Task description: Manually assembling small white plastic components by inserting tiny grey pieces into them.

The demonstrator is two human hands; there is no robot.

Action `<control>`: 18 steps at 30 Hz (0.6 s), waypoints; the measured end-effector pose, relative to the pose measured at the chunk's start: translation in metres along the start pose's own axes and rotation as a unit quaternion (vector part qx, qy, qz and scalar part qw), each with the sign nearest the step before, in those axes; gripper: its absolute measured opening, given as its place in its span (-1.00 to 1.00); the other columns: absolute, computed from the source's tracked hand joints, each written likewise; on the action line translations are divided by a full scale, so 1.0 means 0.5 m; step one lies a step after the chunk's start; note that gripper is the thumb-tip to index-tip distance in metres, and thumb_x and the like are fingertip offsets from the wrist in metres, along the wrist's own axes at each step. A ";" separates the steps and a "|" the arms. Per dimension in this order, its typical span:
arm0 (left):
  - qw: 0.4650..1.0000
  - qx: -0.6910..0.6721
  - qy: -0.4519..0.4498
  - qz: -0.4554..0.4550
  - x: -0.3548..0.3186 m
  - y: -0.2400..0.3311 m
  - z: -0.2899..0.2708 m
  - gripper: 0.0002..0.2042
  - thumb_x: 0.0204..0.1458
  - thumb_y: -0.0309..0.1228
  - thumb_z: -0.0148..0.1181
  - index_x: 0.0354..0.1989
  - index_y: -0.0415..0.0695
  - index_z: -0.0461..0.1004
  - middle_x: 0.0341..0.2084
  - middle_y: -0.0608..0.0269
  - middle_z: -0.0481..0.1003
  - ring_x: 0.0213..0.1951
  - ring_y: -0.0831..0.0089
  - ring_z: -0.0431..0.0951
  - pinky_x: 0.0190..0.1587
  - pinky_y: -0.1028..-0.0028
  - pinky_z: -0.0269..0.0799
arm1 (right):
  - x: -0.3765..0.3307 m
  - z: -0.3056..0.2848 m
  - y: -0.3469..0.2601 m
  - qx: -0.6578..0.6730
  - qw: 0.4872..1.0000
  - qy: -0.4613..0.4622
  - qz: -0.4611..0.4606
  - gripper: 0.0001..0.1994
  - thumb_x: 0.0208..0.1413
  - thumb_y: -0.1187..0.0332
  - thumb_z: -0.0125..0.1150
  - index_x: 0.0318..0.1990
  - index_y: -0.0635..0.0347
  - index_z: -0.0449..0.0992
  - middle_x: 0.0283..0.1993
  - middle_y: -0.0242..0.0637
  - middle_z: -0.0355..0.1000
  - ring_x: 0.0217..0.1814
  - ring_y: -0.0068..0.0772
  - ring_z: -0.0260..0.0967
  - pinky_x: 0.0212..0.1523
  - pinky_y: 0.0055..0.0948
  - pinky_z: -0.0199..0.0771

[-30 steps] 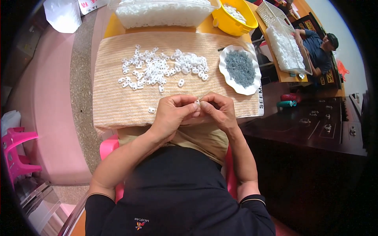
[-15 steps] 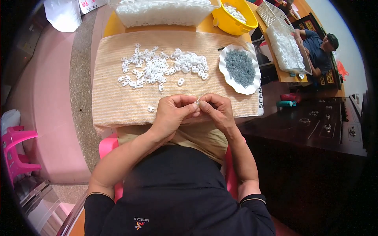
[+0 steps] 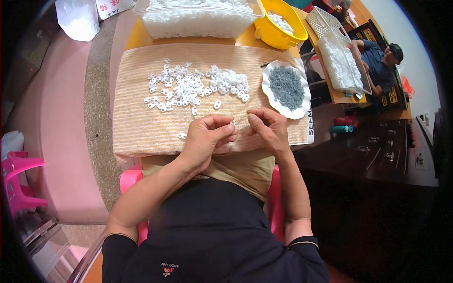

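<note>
Above the near edge of a striped beige towel (image 3: 137,122), my left hand (image 3: 205,139) pinches a small white plastic piece (image 3: 233,122) between thumb and fingertips; most of it is covered. A short way to its right, my right hand (image 3: 272,132) is closed in a pinch, and whatever its fingertips hold is too small to make out. Beyond them lie a pile of white two-holed pieces (image 3: 181,87) and a second pile of rounder white pieces (image 3: 229,81). One piece (image 3: 217,104) sits alone nearby. To the right, a scalloped white plate (image 3: 299,113) bears many small grey parts (image 3: 286,87).
A clear bin (image 3: 188,29) of white pieces and a yellow basin (image 3: 269,35) stand at the far edge. At the right are a side table with another filled bin (image 3: 342,63), a person in a dark cap (image 3: 382,66) and dark furniture (image 3: 358,155). A pink stool (image 3: 21,184) is at left.
My hands, together before, are now apart: the right has drawn away to the right, while the left stays with the white piece. The whole view has shifted slightly.
</note>
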State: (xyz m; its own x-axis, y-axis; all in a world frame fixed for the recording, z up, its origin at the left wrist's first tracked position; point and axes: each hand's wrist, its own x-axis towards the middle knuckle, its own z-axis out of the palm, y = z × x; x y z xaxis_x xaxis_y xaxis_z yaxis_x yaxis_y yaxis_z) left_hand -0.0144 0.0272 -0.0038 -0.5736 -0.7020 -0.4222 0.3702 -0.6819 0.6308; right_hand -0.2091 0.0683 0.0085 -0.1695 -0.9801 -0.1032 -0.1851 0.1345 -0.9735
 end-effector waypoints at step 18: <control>1.000 -0.019 -0.007 0.017 0.001 0.008 -0.002 -0.83 0.07 -0.57 0.20 -0.16 -0.30 0.46 -0.37 0.18 0.53 -0.32 0.46 0.58 -0.17 0.50 0.59 | 0.080 0.035 0.007 -0.416 0.890 0.114 -0.150 -0.85 0.02 0.39 0.25 -0.25 0.17 0.57 -0.29 -0.19 0.46 -0.33 -0.19 0.48 -0.32 -0.31 0.44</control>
State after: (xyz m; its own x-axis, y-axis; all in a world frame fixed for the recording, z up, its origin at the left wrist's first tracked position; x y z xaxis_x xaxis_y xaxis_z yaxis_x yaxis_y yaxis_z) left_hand -0.0125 0.0237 -0.0022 -0.5705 -0.7215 -0.3923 0.4165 -0.6659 0.6190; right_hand -0.1996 0.0271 -0.0025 -0.1650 -0.9480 0.2722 -0.8915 0.0253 -0.4523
